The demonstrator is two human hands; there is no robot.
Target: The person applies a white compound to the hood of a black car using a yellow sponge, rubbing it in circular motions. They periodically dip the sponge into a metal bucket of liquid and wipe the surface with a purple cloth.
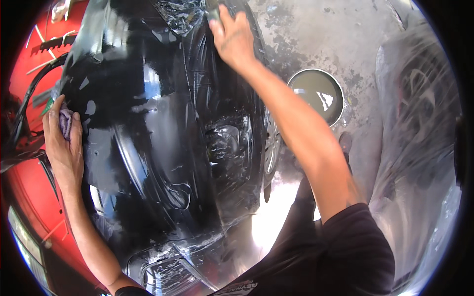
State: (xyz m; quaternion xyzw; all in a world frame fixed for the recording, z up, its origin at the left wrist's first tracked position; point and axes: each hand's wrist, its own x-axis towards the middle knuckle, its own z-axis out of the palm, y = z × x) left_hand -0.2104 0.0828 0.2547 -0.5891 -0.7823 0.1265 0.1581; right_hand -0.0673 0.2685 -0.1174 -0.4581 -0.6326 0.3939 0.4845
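A black car body (163,118) with dull grey patches, glossy streaks and wet-looking highlights fills the middle. My left hand (64,143) rests at its left edge, fingers curled around a bunched purple cloth (66,123). Stretched far forward, my right hand (234,39) presses a small greyish pad (213,12) near the car's far right side; the fingers partly cover it, so its exact kind is unclear. Clear crinkled plastic (182,17) lies just left of that hand. More plastic film covers a lamp area (227,143) on the car's right side.
Right of the car, a round bucket (341,93) of murky grey-green water stands on the stained concrete floor (291,37). A car wheel (270,148) shows beneath my right arm. Plastic sheeting (419,138) drapes something at the far right. A red surface (42,192) with black hoses lies left.
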